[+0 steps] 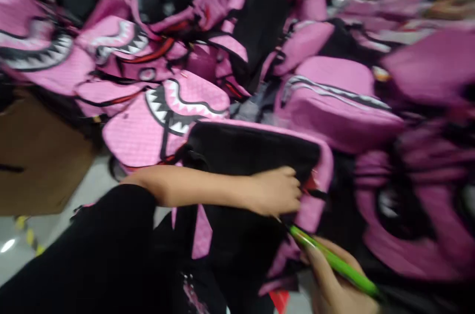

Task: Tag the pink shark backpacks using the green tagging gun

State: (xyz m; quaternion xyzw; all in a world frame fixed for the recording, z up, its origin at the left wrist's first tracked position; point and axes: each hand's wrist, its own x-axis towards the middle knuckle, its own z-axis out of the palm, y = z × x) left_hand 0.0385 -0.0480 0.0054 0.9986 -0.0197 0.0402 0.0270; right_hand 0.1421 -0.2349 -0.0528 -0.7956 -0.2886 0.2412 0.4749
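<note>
A pink and black backpack (256,148) lies in front of me with its black panel facing up. My left hand (278,190) reaches across it, fingers curled against the bag near its right side, by a small black strap. What exactly is pinched under those fingers is hidden. In my right hand (334,274), low at the right, is a slim green-handled tool (334,257). Its thin tip points up and left, close to my left fingers; motion blur hides the kind of tip. Pink straps hang below the bag.
Many pink bags are heaped behind, several with a toothed shark-mouth print, such as the pink bag (133,133) at left. Another pink bag (334,101) sits behind to the right. A brown cardboard box (40,156) stands at left, beside yellow-black floor tape (31,237).
</note>
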